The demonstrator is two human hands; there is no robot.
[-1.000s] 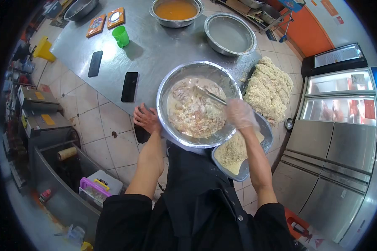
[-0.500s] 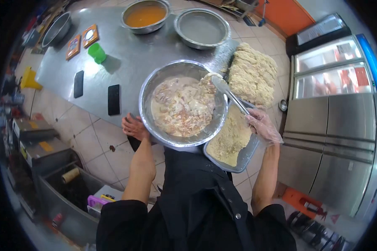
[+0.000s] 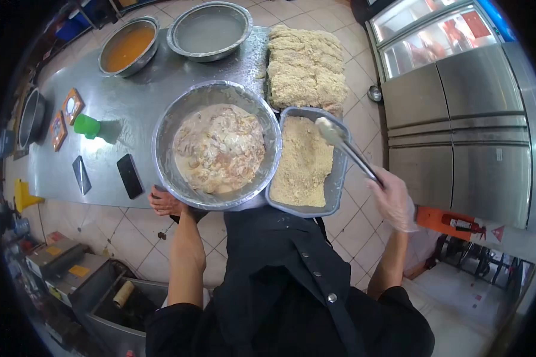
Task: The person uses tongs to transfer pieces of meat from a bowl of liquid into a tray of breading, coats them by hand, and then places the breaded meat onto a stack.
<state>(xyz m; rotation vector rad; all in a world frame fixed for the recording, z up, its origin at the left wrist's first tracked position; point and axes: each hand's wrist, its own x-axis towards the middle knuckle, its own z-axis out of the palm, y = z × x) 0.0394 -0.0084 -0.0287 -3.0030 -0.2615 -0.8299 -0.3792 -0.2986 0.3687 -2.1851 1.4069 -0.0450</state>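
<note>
My right hand (image 3: 393,199), in a clear plastic glove, closes round the handle of metal tongs (image 3: 358,159). Their pale, batter-smeared tips hang over the far right part of a grey tray (image 3: 337,178) of pale breading crumbs (image 3: 304,163). Left of the tray stands a large metal bowl (image 3: 161,156) of pieces in wet, whitish batter (image 3: 220,149). My left hand (image 3: 167,203) is at the table edge by the bowl's lower left rim, fingers curled against something dark that I cannot make out.
Breaded pieces (image 3: 308,68) are heaped beyond the tray. Behind the bowl stand a basin of orange liquid (image 3: 129,50) and a basin of greyish liquid (image 3: 210,30). Two phones (image 3: 130,176) and a green cup (image 3: 87,126) lie on the steel table (image 3: 119,146). Steel refrigerators (image 3: 488,137) stand at right.
The tongs have swung right, from over the battered pieces in the bowl to over the crumb tray, with my right hand moving right. My left fingers look more curled. The camera view has turned.
</note>
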